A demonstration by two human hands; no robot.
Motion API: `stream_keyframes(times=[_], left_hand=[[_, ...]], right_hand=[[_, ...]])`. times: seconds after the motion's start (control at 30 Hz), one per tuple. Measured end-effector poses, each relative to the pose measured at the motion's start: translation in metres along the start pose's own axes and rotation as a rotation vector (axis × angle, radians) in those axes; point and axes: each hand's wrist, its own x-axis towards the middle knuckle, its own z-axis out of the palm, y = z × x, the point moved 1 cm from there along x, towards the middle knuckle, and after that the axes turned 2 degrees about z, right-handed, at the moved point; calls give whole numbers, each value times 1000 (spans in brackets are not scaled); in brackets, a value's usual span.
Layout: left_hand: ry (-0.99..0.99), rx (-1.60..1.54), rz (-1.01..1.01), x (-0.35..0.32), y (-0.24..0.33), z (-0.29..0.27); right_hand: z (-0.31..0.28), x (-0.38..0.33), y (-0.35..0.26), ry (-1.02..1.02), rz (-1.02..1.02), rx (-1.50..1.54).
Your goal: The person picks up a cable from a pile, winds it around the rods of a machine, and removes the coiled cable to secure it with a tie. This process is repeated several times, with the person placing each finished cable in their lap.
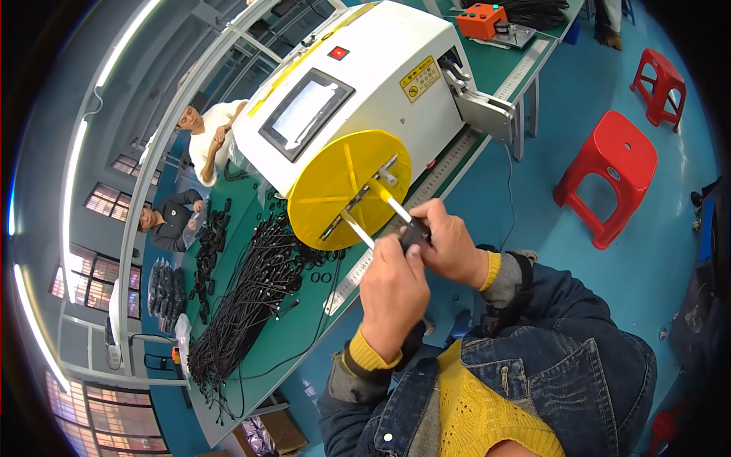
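Observation:
In front of me stands a white machine [396, 53] with a round yellow disc [312, 206] on its side. Two pale rods stick out of the disc toward me. Both my hands are closed together around a small black piece [413, 234] by the rods' outer ends; its kind is mostly hidden by my fingers. My right hand [454, 245] pinches it from the right, beside the upper rod. From below left, my left hand [394, 289] grips at it, with the lower rod's end reaching its fingers.
A heap of black cables [247, 293] lies on the green table [312, 316] at left. Two people sit beyond, near bagged black parts [166, 293]. A metal ruler strip [354, 282] runs along the table edge. Red stools [609, 171] stand at right; an orange device [481, 21] is behind.

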Motion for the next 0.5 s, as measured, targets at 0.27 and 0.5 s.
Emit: stream_keyframes(times=[0.27,0.5], left_hand=[[-364,-320,-210,-62,-12,39],[-440,-1617,-835,-79,-47,61]], right_hand=[[-22,-57,23,-484,61,-325],[4,-71,37,-667,119,-210]])
